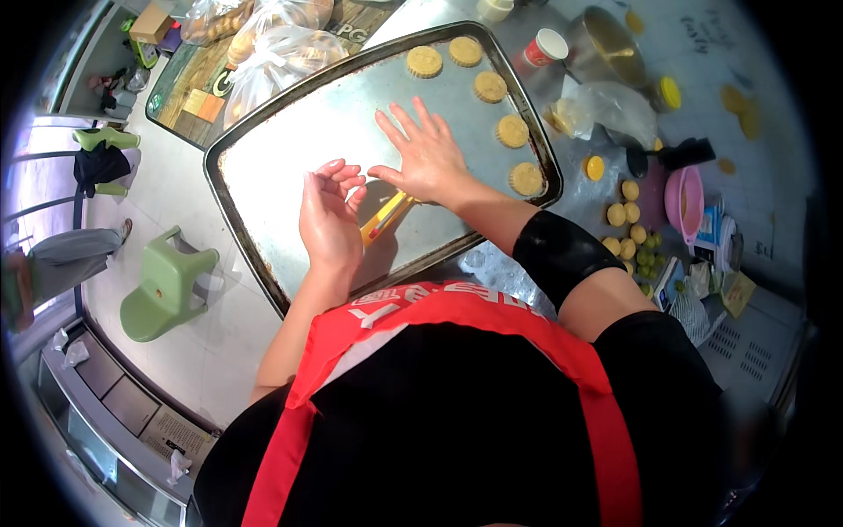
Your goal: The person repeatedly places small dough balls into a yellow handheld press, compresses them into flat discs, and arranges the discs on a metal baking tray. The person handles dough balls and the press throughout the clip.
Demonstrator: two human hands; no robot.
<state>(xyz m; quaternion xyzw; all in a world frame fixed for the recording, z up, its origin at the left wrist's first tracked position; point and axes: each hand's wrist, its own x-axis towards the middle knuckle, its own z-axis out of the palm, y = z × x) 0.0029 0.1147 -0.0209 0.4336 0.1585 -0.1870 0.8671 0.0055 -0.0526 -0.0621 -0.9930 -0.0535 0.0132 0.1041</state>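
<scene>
A large metal baking tray [316, 132] with a dark, worn rim lies before me. Several round, fluted pastries [512, 131], pale and raw-looking, form a bent row along its far and right sides. Over the middle of the tray, my right hand [428, 158] is spread palm down, holding nothing; I cannot tell if it touches the metal. My left hand [332, 221] is beside it, fingers loosely curled and apart, with nothing visible in it. Between the two hands is a narrow yellow object [385, 219] with a red mark, partly hidden by both.
Right of the tray are dough balls [617, 214], green fruits [649, 258], a pink basket [685, 203], a plastic bag [609, 109], a metal bowl [606, 49] and a paper cup [546, 47]. Bagged bread [280, 56] sits at upper left. A green stool [164, 286] and a person's legs [76, 253] are left.
</scene>
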